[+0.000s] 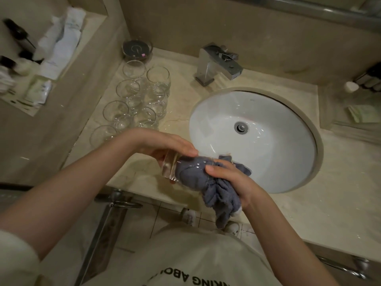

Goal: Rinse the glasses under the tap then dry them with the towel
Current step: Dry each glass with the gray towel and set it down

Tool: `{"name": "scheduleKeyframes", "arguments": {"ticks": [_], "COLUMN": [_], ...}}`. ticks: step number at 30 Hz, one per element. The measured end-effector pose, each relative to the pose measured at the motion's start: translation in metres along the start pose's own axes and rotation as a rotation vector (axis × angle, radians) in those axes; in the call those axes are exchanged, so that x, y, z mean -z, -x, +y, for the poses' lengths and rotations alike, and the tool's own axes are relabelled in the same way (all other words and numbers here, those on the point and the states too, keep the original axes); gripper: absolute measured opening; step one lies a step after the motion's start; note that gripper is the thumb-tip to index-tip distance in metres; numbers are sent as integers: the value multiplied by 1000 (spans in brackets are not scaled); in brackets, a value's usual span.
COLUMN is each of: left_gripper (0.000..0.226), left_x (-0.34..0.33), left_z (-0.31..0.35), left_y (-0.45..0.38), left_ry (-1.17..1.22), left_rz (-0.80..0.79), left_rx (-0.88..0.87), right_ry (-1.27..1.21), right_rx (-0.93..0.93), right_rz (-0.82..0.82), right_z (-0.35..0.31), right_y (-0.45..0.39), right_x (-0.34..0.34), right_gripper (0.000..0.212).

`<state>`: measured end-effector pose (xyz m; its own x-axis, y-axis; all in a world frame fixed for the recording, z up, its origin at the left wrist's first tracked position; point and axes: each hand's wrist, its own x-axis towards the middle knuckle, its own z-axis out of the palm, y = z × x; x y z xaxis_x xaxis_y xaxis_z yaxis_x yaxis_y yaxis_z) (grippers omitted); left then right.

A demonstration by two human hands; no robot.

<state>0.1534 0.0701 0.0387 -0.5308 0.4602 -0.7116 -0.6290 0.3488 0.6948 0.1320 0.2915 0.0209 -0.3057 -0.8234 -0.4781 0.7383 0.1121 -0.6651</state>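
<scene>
The left hand [165,144] gripped a glass [175,165] on its side over the surface's [340,193] front edge, at the sink's [305,129] eight o'clock. The right hand [228,178] clutched the towel [220,195] stuffed inside. Wet glass could slip; hard twisting might crack it.

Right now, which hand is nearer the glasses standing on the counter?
Left. The left hand holds the glass being dried right beside the standing glasses. The right hand, gripping the towel, is farther away, by the sink front rim.

Cream shirt [185,254], black lettering [185,280]
</scene>
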Motion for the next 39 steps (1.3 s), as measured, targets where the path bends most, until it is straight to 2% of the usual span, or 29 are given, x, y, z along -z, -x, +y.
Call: {"name": "scheduleKeyframes", "arguments": {"ticks": [4, 9, 10, 13, 14, 15, 18, 19, 23, 29, 32, 39], "left_gripper": [108, 104, 99, 82, 77, 77, 92, 97, 104, 96, 87, 89], "left_x": [-5, 0, 2, 8, 11, 14, 22, 24, 15, -11, -24, -36], "left_z": [5, -2, -4, -8, -11, -16, -41, -50, -79, -105, -113, -117], "left_y": [-7, -5, -4, 6, 11, 16, 34, 39, 54, 56, 53, 38], "left_ry": [-69, -131, -145, -157, -143, -131, -76, -28, 167, 145, 121, -47], "left_rz": [-106, -56, -42, 17, 44, 82, 253, 314, 582, 929, 1101, 1385], "left_rx": [74, 48, 31, -17, -22, -31, -85, -116, -275, -368, -331, -147], "right_ry": [-4, 34, 31, -20, -84, -150, -273, -273, -278, -266, -276, -240], "right_rx": [-21, -43, -47, -18, -27, -39, -110, -127, -147, -133, -152, -169], "right_rz": [-56, -16, -17, 32, 63, 81, 131, 136, 137, 170, 168, 148], "right_z": [-4, -4, -7, -12, -14, -13, -12, -10, -9, -3, -2, 0], "right_y": [0, -7, -7, -4, -2, -1, -1, -3, -8, -12, -11, -10], "right_x": [0, 7, 4, 3, 5, 11, 27, 32, 33, 26, 27, 28], "right_gripper": [53, 61, 55, 4, 6, 12, 58, 62, 63, 76, 75, 76]}}
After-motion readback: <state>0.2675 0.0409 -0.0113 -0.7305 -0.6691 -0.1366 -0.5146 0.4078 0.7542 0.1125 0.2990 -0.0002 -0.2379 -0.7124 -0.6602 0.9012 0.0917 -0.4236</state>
